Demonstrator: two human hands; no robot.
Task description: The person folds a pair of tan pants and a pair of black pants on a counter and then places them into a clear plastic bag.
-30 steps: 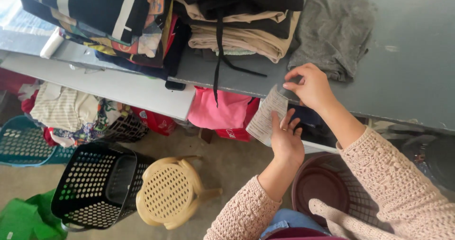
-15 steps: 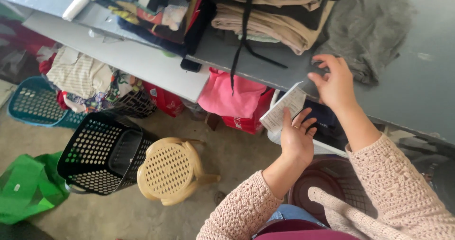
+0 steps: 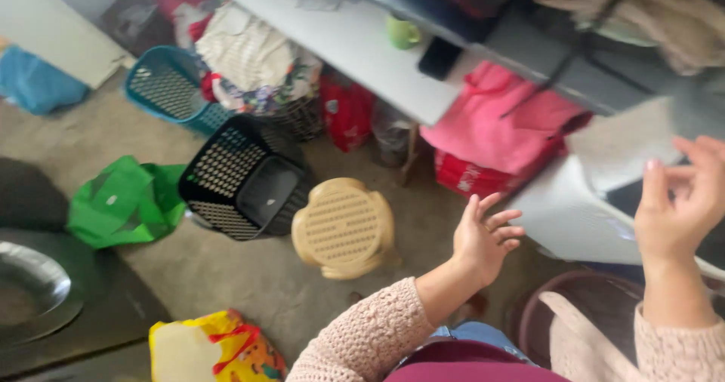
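Note:
My left hand point(image 3: 485, 240) hangs free with its fingers spread and nothing in it, above the floor and just right of a beige plastic stool point(image 3: 343, 227). My right hand point(image 3: 677, 203) is raised at the right edge, its thumb and fingers pinched on the edge of a blurred grey cloth point(image 3: 621, 144). The cloth hangs in front of the table edge. Both arms wear a pink knitted sleeve point(image 3: 362, 337).
A white table point(image 3: 340, 46) holds a green cup point(image 3: 402, 31), a black phone point(image 3: 438, 57) and piled clothes. Beneath it lie a pink cloth point(image 3: 506, 118), a black basket point(image 3: 242, 178), a teal basket point(image 3: 162, 87), a green bag point(image 3: 124, 201), a yellow bag point(image 3: 211, 348) and a metal bowl point(image 3: 30, 291).
The view has swung left and down toward the floor. My left hand has let go of the grey cloth and opened, while my right hand still holds it.

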